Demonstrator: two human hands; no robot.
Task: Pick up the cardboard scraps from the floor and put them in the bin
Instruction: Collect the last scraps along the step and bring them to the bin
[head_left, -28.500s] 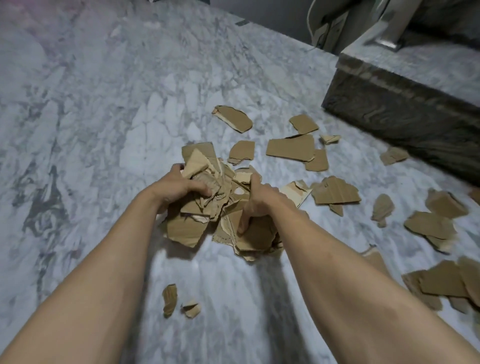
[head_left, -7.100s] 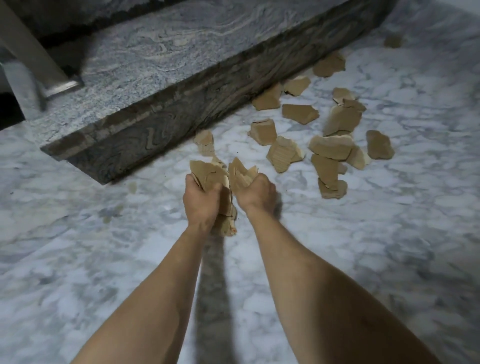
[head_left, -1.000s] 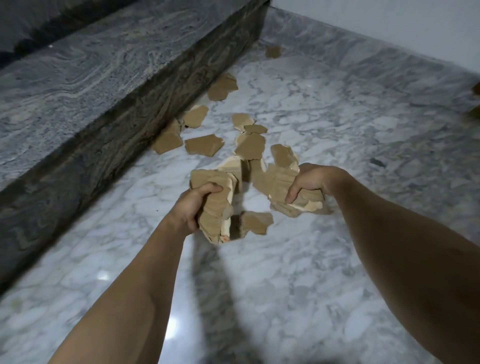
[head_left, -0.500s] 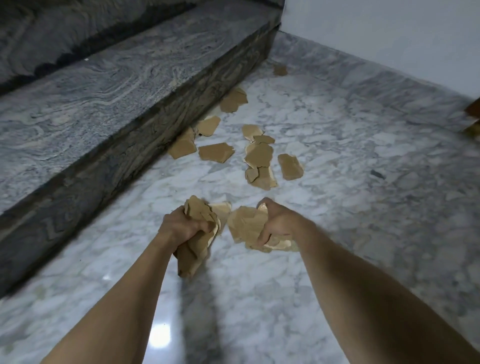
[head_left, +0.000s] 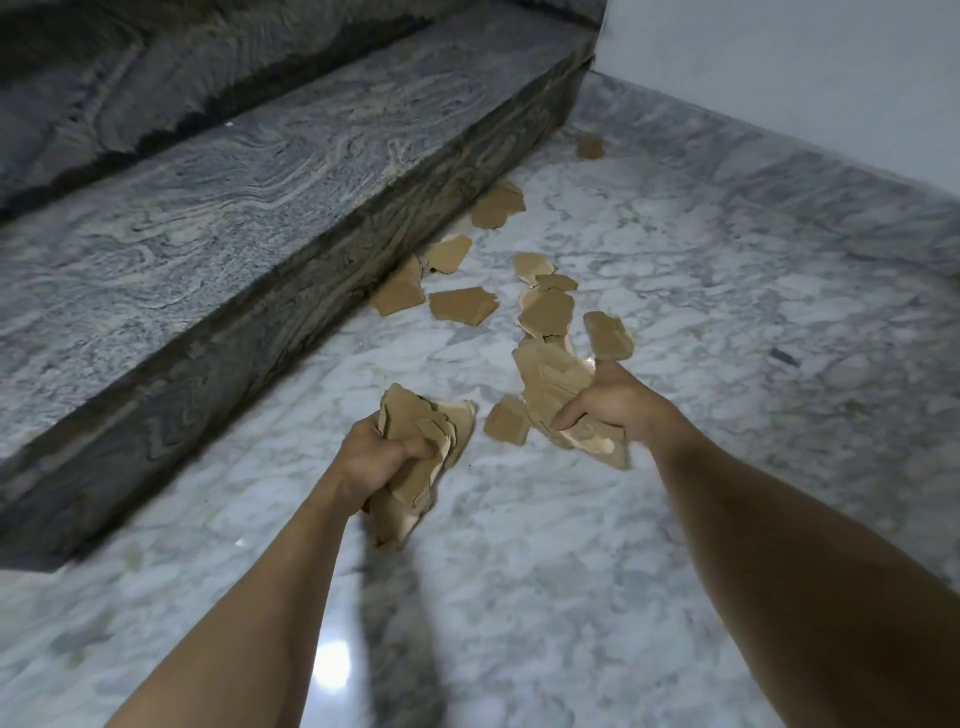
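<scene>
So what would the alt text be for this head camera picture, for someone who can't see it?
Two bare arms reach forward, the left hand and right hand each gripping a bunch of cardboard scraps. More loose scraps lie on the marble floor beside a grey stone step.

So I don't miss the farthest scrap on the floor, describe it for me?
Follow the dark stone step to the corner by the white wall. The farthest scrap lies there alone on the marble floor, small, well beyond the others.
</scene>
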